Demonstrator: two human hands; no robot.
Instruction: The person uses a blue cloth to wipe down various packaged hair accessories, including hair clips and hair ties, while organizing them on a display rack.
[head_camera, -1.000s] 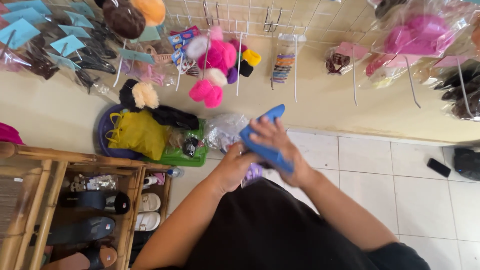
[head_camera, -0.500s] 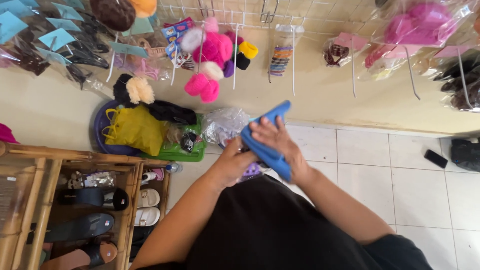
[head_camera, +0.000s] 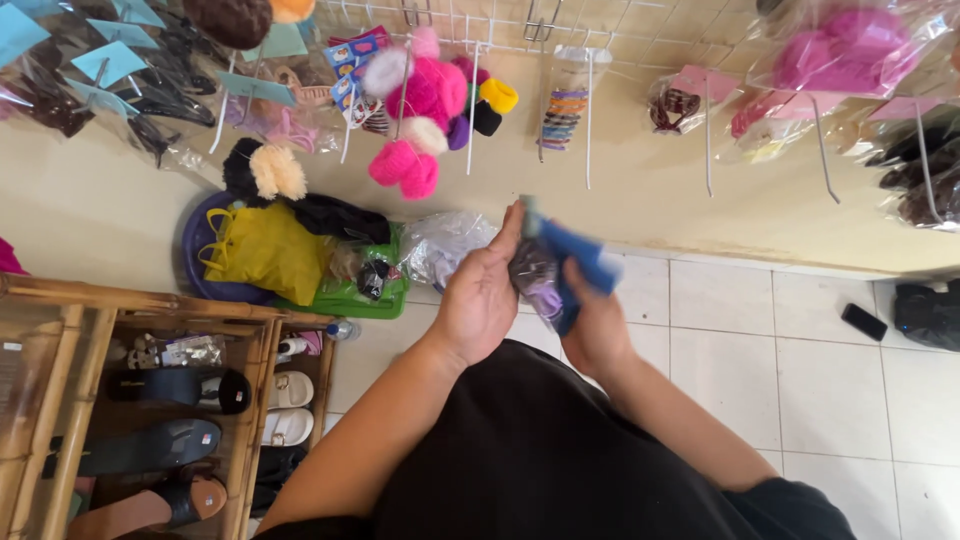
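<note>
A clear plastic packet (head_camera: 545, 280) with a blue card header and dark and purple hair items inside is held at chest height between both hands. My left hand (head_camera: 482, 292) presses its open palm and straight fingers against the packet's left side. My right hand (head_camera: 593, 325) grips the packet from below and behind, fingers curled around it. Both forearms rise from my black top at the bottom of the view.
A wire grid wall holds hanging goods: pink fluffy pompoms (head_camera: 420, 95), hair ties (head_camera: 564, 105), pink packets (head_camera: 850, 50). A yellow bag (head_camera: 262, 250) lies in a green tray (head_camera: 345, 295) on the floor. A bamboo shoe rack (head_camera: 150, 400) stands left. A black phone (head_camera: 863, 322) lies on the tiles.
The blue-headed packet has turned from lying flat across my hands to edge-on and upright. My left hand has opened flat against its side, and my right hand has dropped beneath it.
</note>
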